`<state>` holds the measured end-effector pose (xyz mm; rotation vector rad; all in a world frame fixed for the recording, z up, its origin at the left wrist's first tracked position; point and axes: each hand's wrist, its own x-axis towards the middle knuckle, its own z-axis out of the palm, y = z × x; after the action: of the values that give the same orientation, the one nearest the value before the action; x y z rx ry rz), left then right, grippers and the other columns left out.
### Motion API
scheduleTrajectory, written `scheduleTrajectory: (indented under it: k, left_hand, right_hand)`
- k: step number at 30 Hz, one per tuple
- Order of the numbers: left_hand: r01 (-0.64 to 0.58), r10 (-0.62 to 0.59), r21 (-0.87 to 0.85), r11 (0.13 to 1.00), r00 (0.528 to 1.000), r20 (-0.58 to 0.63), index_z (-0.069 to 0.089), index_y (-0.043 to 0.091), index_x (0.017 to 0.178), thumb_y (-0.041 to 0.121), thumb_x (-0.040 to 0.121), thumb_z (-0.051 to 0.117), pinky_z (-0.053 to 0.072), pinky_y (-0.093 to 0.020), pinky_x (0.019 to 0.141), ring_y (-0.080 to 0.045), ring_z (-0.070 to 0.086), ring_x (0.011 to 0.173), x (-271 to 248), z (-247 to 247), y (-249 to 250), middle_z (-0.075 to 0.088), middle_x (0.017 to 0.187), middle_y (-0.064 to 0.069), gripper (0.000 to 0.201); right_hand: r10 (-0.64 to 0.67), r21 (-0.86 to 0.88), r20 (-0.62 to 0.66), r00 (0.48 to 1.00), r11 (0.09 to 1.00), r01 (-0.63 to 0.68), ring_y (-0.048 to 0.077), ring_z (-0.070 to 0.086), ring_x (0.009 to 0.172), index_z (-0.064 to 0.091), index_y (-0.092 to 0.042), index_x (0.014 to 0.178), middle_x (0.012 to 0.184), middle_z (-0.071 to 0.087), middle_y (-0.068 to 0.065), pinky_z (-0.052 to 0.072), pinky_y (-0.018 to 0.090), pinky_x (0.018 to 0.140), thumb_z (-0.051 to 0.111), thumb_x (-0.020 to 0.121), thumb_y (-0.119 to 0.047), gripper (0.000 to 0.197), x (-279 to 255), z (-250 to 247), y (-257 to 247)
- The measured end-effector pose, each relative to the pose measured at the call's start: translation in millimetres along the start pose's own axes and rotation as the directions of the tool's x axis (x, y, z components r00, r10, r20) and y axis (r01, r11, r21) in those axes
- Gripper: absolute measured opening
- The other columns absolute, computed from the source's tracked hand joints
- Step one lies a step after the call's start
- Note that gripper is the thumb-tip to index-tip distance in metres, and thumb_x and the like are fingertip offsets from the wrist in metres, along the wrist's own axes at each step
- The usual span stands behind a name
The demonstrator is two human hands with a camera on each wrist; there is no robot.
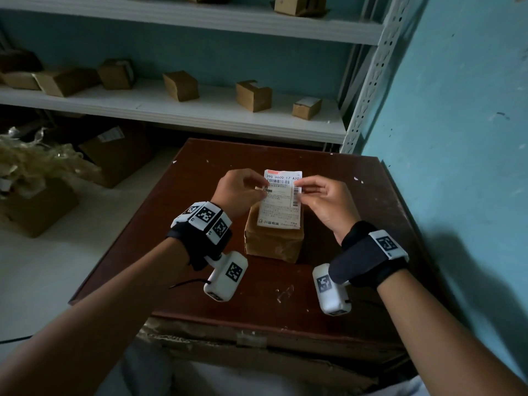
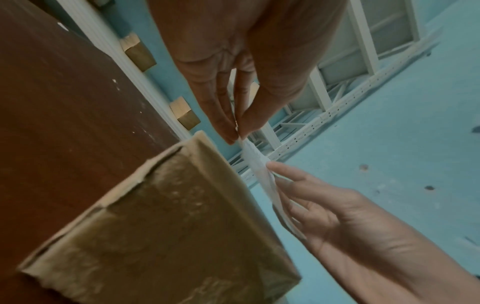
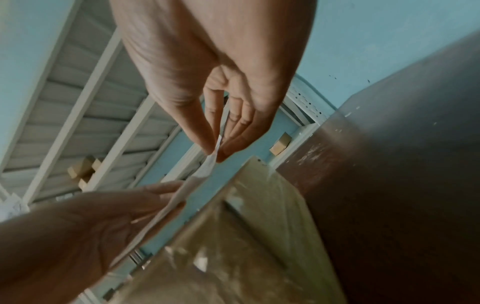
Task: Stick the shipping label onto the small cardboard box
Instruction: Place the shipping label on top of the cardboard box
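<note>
A white shipping label [image 1: 281,198] with a barcode is held in the air just above a small brown cardboard box [image 1: 273,238], which stands on the dark red table [image 1: 177,224]. My left hand [image 1: 243,188] pinches the label's left edge between thumb and fingers. My right hand [image 1: 317,195] pinches its right edge. In the left wrist view the label [image 2: 255,164] shows edge-on, stretched between my left hand [image 2: 235,133] and my right hand [image 2: 298,195], beside the box [image 2: 168,226]. The right wrist view shows the label [image 3: 210,162], my right hand [image 3: 217,152] and the box [image 3: 233,246].
White metal shelving [image 1: 200,110] behind the table carries several small cardboard boxes [image 1: 253,95]. A teal wall [image 1: 457,138] stands close on the right. Larger cartons and crumpled packing film [image 1: 34,167] lie on the floor at the left.
</note>
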<state>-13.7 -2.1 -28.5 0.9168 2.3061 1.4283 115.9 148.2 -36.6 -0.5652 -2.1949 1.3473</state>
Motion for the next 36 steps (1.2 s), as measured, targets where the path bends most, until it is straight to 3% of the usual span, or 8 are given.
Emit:
scheduleTrajectory:
  k: [6,14,17,19,24,27,32,36]
  left_hand:
    - [-0.022,0.023,0.149,0.989,1.0,-0.006,0.07,0.018,0.099,0.011,0.081,0.073,0.047,-0.009,0.061,-0.003,0.061,0.085,-0.8,5.6,-7.8,0.065,0.101,0.006,0.019]
    - [-0.015,0.011,0.198,0.98,1.0,0.021,0.069,0.019,0.101,0.011,0.081,0.074,0.046,-0.007,0.053,-0.001,0.059,0.083,4.0,8.8,-9.5,0.061,0.103,0.01,0.022]
    - [-0.014,0.018,0.219,0.976,1.0,-0.016,0.068,0.022,0.1,0.015,0.079,0.075,0.044,-0.009,0.06,-0.005,0.06,0.094,6.7,9.0,-11.8,0.061,0.11,0.008,0.023]
    - [-0.003,0.017,0.194,0.981,0.997,-0.072,0.066,0.024,0.101,0.022,0.084,0.07,0.048,-0.015,0.072,-0.01,0.061,0.103,8.8,9.3,-13.0,0.061,0.116,0.003,0.018]
    - [0.133,-0.132,0.053,0.99,0.991,-0.021,0.048,0.011,0.137,0.026,0.091,0.061,0.043,-0.035,0.105,-0.018,0.05,0.127,10.0,7.8,-8.7,0.053,0.139,-0.003,0.05]
    - [0.196,-0.197,0.025,0.98,0.98,0.041,0.042,0.009,0.141,0.026,0.092,0.06,0.042,-0.035,0.105,-0.022,0.047,0.13,8.6,7.9,-7.9,0.048,0.143,-0.005,0.056]
    - [0.22,-0.22,0.017,0.975,0.97,0.105,0.06,0.014,0.123,0.016,0.087,0.064,0.052,-0.037,0.095,-0.018,0.061,0.111,7.2,7.6,-8.8,0.064,0.121,0.0,0.036]
    - [0.204,-0.204,0.008,0.979,0.974,0.099,0.059,0.014,0.124,0.013,0.086,0.067,0.052,-0.037,0.095,-0.017,0.06,0.112,1.8,10.9,-7.3,0.063,0.122,0.001,0.039]
  right_hand:
    - [0.004,-0.193,0.031,1.0,0.981,0.002,0.001,0.067,0.086,0.07,-0.019,0.106,0.116,0.067,-0.007,0.058,0.019,0.073,0.074,0.081,-0.01,0.026,-0.6,6.3,5.9]
    - [0.0,-0.307,0.032,0.999,0.952,0.01,0.006,0.066,0.09,0.068,-0.024,0.104,0.119,0.058,-0.002,0.054,0.016,0.069,0.077,0.078,-0.011,0.03,0.4,9.5,8.5]
    - [0.003,-0.309,0.016,1.0,0.951,0.002,0.007,0.061,0.099,0.066,-0.026,0.107,0.117,0.056,-0.001,0.047,0.011,0.072,0.079,0.077,-0.016,0.035,1.6,8.2,9.6]
    - [0.028,-0.262,-0.006,1.0,0.965,-0.028,0.008,0.056,0.107,0.063,-0.025,0.117,0.123,0.055,0.0,0.046,0.017,0.082,0.076,0.08,-0.02,0.039,2.1,7.1,9.3]
    - [0.207,-0.054,-0.024,0.978,0.977,-0.208,0.014,0.054,0.121,0.05,-0.02,0.136,0.138,0.053,0.004,0.044,0.026,0.095,0.067,0.089,-0.028,0.051,2.8,6.2,6.0]
    - [0.276,-0.084,0.007,0.961,0.958,-0.275,0.017,0.046,0.131,0.043,-0.018,0.143,0.145,0.047,0.004,0.038,0.027,0.098,0.066,0.09,-0.032,0.059,2.4,7.1,6.7]
    - [0.302,-0.142,0.044,0.952,0.946,-0.293,0.017,0.038,0.137,0.041,-0.016,0.144,0.149,0.042,0.005,0.033,0.032,0.107,0.066,0.09,-0.03,0.061,0.4,8.7,6.3]
    - [0.298,-0.164,0.042,0.954,0.943,-0.288,0.018,0.037,0.138,0.042,-0.015,0.143,0.149,0.042,0.006,0.033,0.033,0.109,0.068,0.089,-0.026,0.062,-3.4,7.3,4.1]
